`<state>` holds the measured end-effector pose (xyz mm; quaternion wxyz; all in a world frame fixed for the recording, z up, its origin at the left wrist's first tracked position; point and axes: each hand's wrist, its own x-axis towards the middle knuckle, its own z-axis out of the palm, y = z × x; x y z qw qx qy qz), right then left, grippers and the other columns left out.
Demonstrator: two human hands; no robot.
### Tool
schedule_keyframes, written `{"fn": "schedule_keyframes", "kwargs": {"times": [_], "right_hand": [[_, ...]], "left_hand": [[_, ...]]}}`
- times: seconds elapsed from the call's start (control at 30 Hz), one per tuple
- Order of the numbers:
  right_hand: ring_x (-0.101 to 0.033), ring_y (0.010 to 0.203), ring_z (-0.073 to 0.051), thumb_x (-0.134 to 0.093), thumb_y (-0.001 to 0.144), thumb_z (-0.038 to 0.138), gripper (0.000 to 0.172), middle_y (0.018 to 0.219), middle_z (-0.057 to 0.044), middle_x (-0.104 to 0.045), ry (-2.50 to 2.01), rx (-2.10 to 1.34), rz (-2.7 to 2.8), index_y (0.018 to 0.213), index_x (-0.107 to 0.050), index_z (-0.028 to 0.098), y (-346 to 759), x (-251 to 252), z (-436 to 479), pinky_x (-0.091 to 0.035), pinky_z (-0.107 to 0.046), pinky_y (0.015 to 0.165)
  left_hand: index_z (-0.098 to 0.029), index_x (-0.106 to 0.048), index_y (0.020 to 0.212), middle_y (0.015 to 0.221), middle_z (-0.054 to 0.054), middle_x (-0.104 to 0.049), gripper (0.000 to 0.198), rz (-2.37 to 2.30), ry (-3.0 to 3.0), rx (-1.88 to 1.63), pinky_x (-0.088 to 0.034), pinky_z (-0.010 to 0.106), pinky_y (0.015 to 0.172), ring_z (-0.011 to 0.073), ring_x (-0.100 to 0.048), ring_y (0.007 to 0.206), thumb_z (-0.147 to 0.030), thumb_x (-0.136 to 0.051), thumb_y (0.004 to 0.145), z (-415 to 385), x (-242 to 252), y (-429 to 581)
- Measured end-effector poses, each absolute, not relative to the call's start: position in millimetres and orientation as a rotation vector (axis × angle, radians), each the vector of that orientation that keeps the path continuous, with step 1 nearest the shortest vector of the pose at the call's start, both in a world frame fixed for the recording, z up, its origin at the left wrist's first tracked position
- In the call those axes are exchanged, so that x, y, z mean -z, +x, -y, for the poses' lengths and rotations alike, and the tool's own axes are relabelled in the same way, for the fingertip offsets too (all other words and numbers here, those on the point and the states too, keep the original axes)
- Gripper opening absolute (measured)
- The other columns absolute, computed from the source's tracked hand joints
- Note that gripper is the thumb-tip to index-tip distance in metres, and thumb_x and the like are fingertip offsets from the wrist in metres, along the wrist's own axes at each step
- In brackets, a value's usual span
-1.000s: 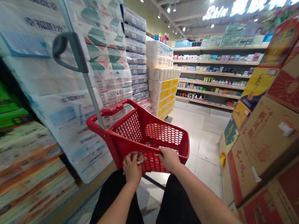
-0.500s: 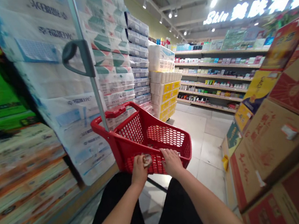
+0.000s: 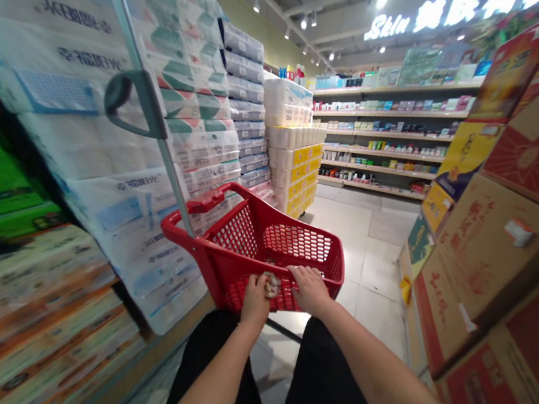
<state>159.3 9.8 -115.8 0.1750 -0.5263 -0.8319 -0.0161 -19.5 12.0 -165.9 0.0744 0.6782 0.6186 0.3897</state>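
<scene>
Aisle view, left to right. Wrapped paper-roll packs are stacked high along the left flank, rising above the upright pull handle of the red basket. The basket stands on the tiled floor just beside that stack. The left hand has its grip closed at the near rim, pinching a small roundish item between thumb and fingers; its kind is too blurred to tell. The right hand has its grip closed, fingers hooked over the same rim, close beside the left. Steering from the rim probably goes best with even, level pressure from both hands, as the left has less purchase while it pinches the item. Beyond the basket stand yellow packs and stocked shelves across the far end. On the right, printed cartons crowd the lane, so the likeliest snags are the basket's left corner on the packs and its right side on the cartons.
</scene>
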Motion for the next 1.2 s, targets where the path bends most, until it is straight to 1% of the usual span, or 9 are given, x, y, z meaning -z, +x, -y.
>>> {"fn": "schedule_keyframes", "kwargs": {"times": [0.07,0.27,0.37,0.43,0.57,0.63,0.8,0.97,1.2], "right_hand": [[-0.048,0.114,-0.024,-0.052,0.084,0.023,0.055,0.127,-0.009,-0.055,-1.502,0.043,2.36,0.138,-0.041,0.022,160.0,115.2,-9.6,-0.029,-0.037,0.101],[-0.047,0.114,-0.024,-0.054,0.081,0.021,0.057,0.129,-0.009,-0.055,-1.497,0.032,2.345,0.138,-0.042,0.022,162.0,116.7,-11.0,-0.029,-0.038,0.1],[-0.047,0.114,-0.025,-0.054,0.081,0.023,0.058,0.128,-0.009,-0.055,-1.49,0.026,2.341,0.137,-0.043,0.022,163.7,118.0,-11.8,-0.03,-0.038,0.1],[-0.047,0.115,-0.024,-0.054,0.081,0.023,0.058,0.129,-0.009,-0.054,-1.494,0.015,2.344,0.138,-0.042,0.022,164.6,118.1,-12.2,-0.03,-0.038,0.1],[-0.046,0.117,-0.024,-0.054,0.081,0.023,0.058,0.132,-0.009,-0.053,-1.517,0.006,2.35,0.138,-0.042,0.022,164.8,117.0,-12.9,-0.029,-0.037,0.101],[-0.046,0.117,-0.024,-0.054,0.082,0.024,0.058,0.132,-0.009,-0.053,-1.531,0.003,2.357,0.138,-0.041,0.023,164.1,116.3,-12.9,-0.029,-0.037,0.101],[-0.047,0.116,-0.024,-0.054,0.082,0.024,0.057,0.13,-0.009,-0.054,-1.515,0.015,2.346,0.138,-0.042,0.022,163.4,116.3,-12.3,-0.029,-0.037,0.101],[-0.048,0.114,-0.024,-0.055,0.081,0.024,0.058,0.127,-0.008,-0.056,-1.509,0.009,2.356,0.137,-0.042,0.023,164.0,117.4,-13.7,-0.029,-0.037,0.101],[-0.048,0.113,-0.024,-0.054,0.08,0.023,0.057,0.125,-0.008,-0.056,-1.517,0.001,2.344,0.137,-0.043,0.022,163.2,118.7,-14.9,-0.03,-0.037,0.1]], "left_hand": [[-0.02,-0.061,0.102,0.103,0.005,-0.049,0.032,-1.867,2.048,-1.144,-0.048,0.033,0.089,0.0184,-0.056,0.094,-0.004,-0.052,0.075,-11.6,164.0,-19.2],[-0.022,-0.06,0.106,0.112,0.006,-0.05,0.034,-1.712,2.217,-1.291,-0.045,0.034,0.097,0.0193,-0.053,0.105,-0.006,-0.053,0.076,-10.0,164.0,-16.6],[-0.019,-0.061,0.101,0.105,0.007,-0.051,0.034,-1.848,2.128,-1.154,-0.047,0.034,0.093,0.0202,-0.056,0.099,-0.003,-0.053,0.072,-11.6,174.3,-26.7],[-0.019,-0.061,0.101,0.104,0.007,-0.051,0.037,-1.902,2.062,-1.152,-0.048,0.033,0.092,0.0197,-0.057,0.097,-0.002,-0.053,0.07,-12.4,180.1,-37.1],[-0.018,-0.059,0.101,0.109,0.009,-0.05,0.026,-1.951,1.983,-1.478,-0.047,0.035,0.095,0.0213,-0.056,0.101,-0.014,-0.057,0.076,-14.7,178.9,-54.5],[-0.018,-0.058,0.102,0.109,0.009,-0.049,0.026,-2.003,1.913,-1.533,-0.047,0.036,0.096,0.0217,-0.056,0.1,-0.018,-0.059,0.076,-16.6,177.4,-59.7],[-0.019,-0.059,0.098,0.102,0.006,-0.051,0.027,-2.071,1.754,-1.22,-0.052,0.034,0.084,0.0186,-0.06,0.085,-0.013,-0.059,0.072,-17.5,187.5,-69.3],[-0.018,-0.057,0.105,0.11,0.008,-0.049,0.029,-2.066,1.76,-1.55,-0.051,0.036,0.089,0.0214,-0.058,0.097,-0.017,-0.058,0.075,-19.8,186.5,-73.8],[-0.018,-0.056,0.099,0.101,0.007,-0.051,0.022,-2.176,1.647,-1.255,-0.052,0.035,0.079,0.0197,-0.06,0.082,-0.019,-0.058,0.077,-23.9,181.6,-72.1]]}}
